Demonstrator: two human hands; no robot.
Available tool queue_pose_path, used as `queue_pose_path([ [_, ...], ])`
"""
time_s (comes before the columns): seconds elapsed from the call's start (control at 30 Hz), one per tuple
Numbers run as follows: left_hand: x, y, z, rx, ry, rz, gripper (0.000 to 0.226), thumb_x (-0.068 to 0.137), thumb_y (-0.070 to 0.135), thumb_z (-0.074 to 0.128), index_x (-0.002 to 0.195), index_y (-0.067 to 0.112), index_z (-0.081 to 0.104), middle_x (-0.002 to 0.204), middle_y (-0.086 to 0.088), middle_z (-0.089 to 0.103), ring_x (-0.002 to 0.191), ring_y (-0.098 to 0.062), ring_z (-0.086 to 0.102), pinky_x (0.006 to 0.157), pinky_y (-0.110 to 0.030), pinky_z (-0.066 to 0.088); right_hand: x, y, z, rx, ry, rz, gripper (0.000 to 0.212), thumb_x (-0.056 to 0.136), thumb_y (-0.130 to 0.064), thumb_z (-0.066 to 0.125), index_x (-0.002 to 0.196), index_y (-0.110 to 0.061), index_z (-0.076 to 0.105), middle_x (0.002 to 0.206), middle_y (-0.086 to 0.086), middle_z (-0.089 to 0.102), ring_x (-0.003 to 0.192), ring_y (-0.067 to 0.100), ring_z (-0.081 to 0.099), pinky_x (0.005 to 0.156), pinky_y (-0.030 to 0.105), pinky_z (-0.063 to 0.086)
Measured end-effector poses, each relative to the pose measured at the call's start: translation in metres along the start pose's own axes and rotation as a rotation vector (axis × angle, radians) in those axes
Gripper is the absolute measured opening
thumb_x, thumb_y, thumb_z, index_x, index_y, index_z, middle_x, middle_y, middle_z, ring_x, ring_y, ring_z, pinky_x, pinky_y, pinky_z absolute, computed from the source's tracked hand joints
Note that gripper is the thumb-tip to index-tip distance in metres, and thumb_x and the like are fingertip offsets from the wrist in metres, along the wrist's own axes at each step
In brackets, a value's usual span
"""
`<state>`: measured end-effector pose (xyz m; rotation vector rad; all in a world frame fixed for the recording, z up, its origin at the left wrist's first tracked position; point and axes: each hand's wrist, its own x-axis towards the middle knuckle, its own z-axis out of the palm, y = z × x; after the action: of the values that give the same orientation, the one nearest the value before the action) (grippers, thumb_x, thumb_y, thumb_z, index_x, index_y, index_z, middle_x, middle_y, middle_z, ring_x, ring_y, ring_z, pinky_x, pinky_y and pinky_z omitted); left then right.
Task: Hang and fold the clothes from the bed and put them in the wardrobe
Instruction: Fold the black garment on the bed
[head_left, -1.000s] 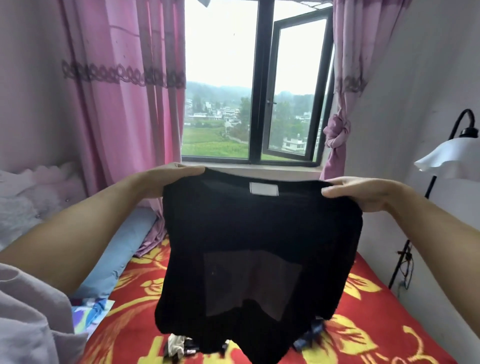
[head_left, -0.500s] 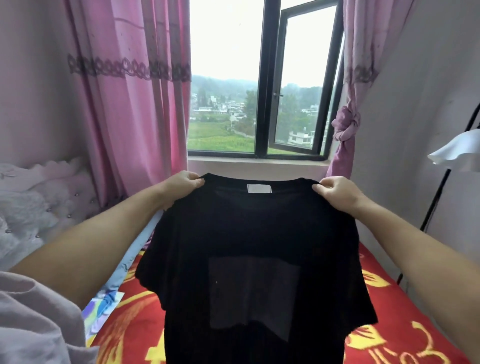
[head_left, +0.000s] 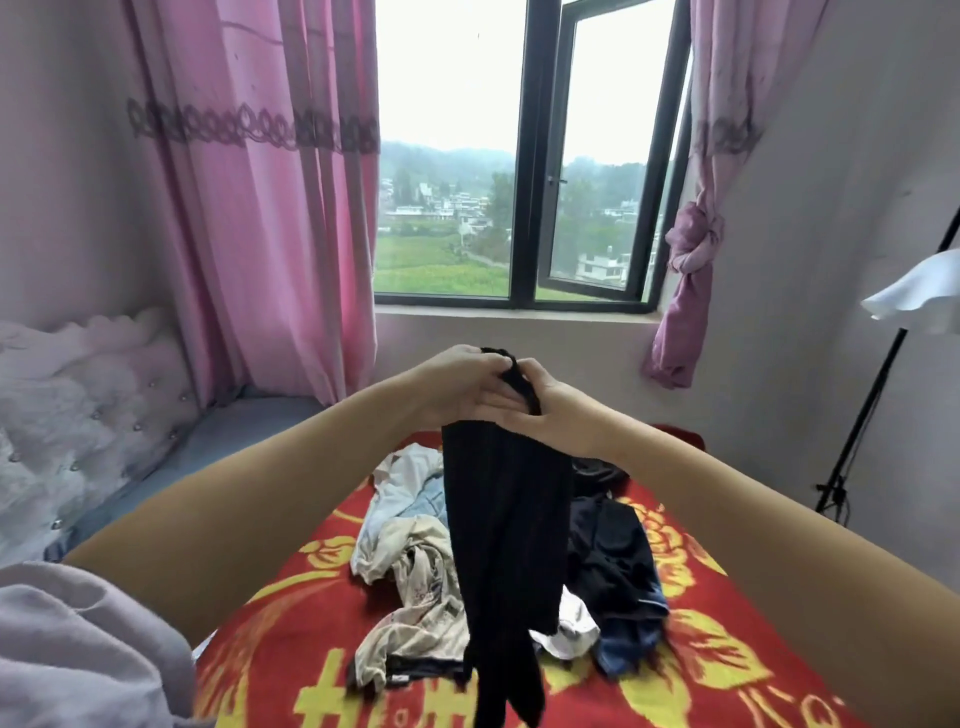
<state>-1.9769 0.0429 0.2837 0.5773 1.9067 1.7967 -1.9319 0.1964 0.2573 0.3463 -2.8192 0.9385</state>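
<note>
Left hand (head_left: 462, 382) and right hand (head_left: 558, 410): brought together in front of the window, touching, fingers of both curled and gripping the bunched top edge of one black shirt (head_left: 506, 530). Black shirt: thin, soft fabric, gathered into a long narrow fold with lengthwise creases; hangs straight down from the two hands, in the air over the bed, lower end tapering to two loose points near the bottom of the view. Clothes pile (head_left: 415, 566): behind and below the shirt, partly hidden by it; crumpled garments in white, pale blue and cream with a small print on the left, dark navy and black on the right, a white piece just beside the shirt's lower part. Bed cover (head_left: 280, 639): red with large yellow flower patterns, carries the pile. Headboard (head_left: 78, 415): pale, tufted, studded with buttons, at far left. Pink curtains (head_left: 270, 208): one hanging loose with a lace band, one knotted at right. Lamp (head_left: 914, 291): white frilled shade on a thin black stand, right edge.
</note>
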Motion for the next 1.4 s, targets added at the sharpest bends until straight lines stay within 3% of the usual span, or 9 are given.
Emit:
queue_pose_path([
  [0.23, 0.012, -0.003, -0.013, 1.3, 0.174, 0.493, 0.064, 0.083, 0.035, 0.068, 0.139, 0.021, 0.04, 0.141, -0.003, 0.038, 0.133, -0.02, 0.03, 0.114, -0.043, 0.022, 0.005, 0.016, -0.01, 0.016, 0.104, -0.154, 0.051, 0.084, 0.007, 0.038, 0.123, -0.02, 0.057, 0.109, -0.006, 0.061, 0.097, 0.011, 0.056, 0.076, 0.003, 0.039],
  [0.4, 0.024, 0.005, -0.02, 0.951, 0.138, 0.324, 0.025, 0.095, 0.025, 0.054, 0.093, 0.002, 0.062, 0.084, -0.011, 0.061, 0.077, -0.02, 0.054, 0.067, -0.03, 0.041, 0.002, 0.026, -0.024, 0.026, 0.245, 0.003, 0.035, 0.082, -0.001, 0.042, 0.097, -0.025, 0.062, 0.095, -0.001, 0.067, 0.087, 0.018, 0.061, 0.071, 0.023, 0.05],
  [0.53, 0.032, 0.0, 0.0, 0.909, 0.236, 0.455, 0.016, 0.098, 0.021, 0.048, 0.092, 0.009, 0.057, 0.087, -0.004, 0.059, 0.081, -0.018, 0.054, 0.067, -0.028, 0.038, -0.003, 0.052, -0.02, -0.08, 0.105, 0.268, 0.019, 0.082, -0.02, 0.051, 0.09, -0.015, 0.067, 0.089, 0.001, 0.07, 0.085, 0.02, 0.064, 0.079, 0.036, 0.055],
  [0.73, 0.052, -0.01, 0.006, 0.909, -0.072, 0.327, 0.017, 0.094, 0.028, 0.056, 0.085, 0.016, 0.064, 0.076, 0.009, 0.06, 0.064, 0.004, 0.054, 0.059, -0.01, 0.043, -0.032, 0.133, 0.027, -0.246, -0.145, 0.454, 0.016, 0.083, -0.018, 0.053, 0.07, -0.009, 0.053, 0.077, 0.005, 0.06, 0.074, 0.025, 0.056, 0.059, 0.03, 0.036],
  [0.83, 0.068, -0.038, 0.008, 0.974, -0.182, 0.193, 0.02, 0.09, 0.032, 0.062, 0.072, 0.023, 0.06, 0.06, 0.018, 0.055, 0.053, 0.005, 0.049, 0.051, -0.007, 0.039, -0.048, 0.169, 0.029, -0.228, 0.011, 0.544, 0.028, 0.084, -0.018, 0.051, 0.057, -0.019, 0.042, 0.06, -0.003, 0.051, 0.06, 0.018, 0.049, 0.048, 0.028, 0.031],
  [1.07, 0.111, -0.052, 0.033, 1.233, -0.195, 0.401, 0.026, 0.089, 0.024, 0.064, 0.066, 0.021, 0.054, 0.059, 0.012, 0.052, 0.054, -0.001, 0.048, 0.058, -0.02, 0.037, -0.083, 0.221, -0.027, -0.317, 0.451, 0.529, 0.004, 0.087, -0.018, 0.047, 0.089, -0.015, 0.049, 0.08, 0.012, 0.06, 0.078, 0.036, 0.057, 0.063, 0.038, 0.043],
  [1.2, 0.119, -0.054, 0.028, 1.148, -0.008, 0.654, 0.013, 0.089, 0.008, 0.056, 0.091, 0.006, 0.068, 0.083, -0.006, 0.069, 0.076, -0.025, 0.062, 0.075, -0.036, 0.049, -0.113, 0.229, -0.051, -0.491, 0.587, 0.448, 0.04, 0.087, -0.044, 0.033, 0.107, -0.013, 0.05, 0.078, 0.01, 0.058, 0.068, 0.03, 0.049, 0.062, 0.036, 0.034],
  [1.3, 0.106, -0.091, 0.003, 1.135, 0.01, 0.687, 0.02, 0.082, -0.001, 0.053, 0.094, 0.003, 0.068, 0.088, -0.01, 0.066, 0.081, -0.031, 0.061, 0.075, -0.04, 0.05, -0.124, 0.222, -0.024, -0.554, 0.496, 0.249, 0.052, 0.085, -0.047, 0.034, 0.108, -0.007, 0.057, 0.077, 0.016, 0.065, 0.063, 0.04, 0.061, 0.057, 0.039, 0.042],
  [1.4, 0.079, -0.172, -0.037, 1.128, -0.001, 0.589, 0.03, 0.071, -0.007, 0.052, 0.091, 0.002, 0.072, 0.083, -0.014, 0.063, 0.075, -0.033, 0.062, 0.07, -0.038, 0.05, -0.127, 0.214, 0.055, -0.528, 0.217, 0.148, 0.029, 0.081, -0.012, 0.066, 0.109, -0.002, 0.062, 0.083, 0.018, 0.07, 0.064, 0.041, 0.066, 0.053, 0.041, 0.051],
])
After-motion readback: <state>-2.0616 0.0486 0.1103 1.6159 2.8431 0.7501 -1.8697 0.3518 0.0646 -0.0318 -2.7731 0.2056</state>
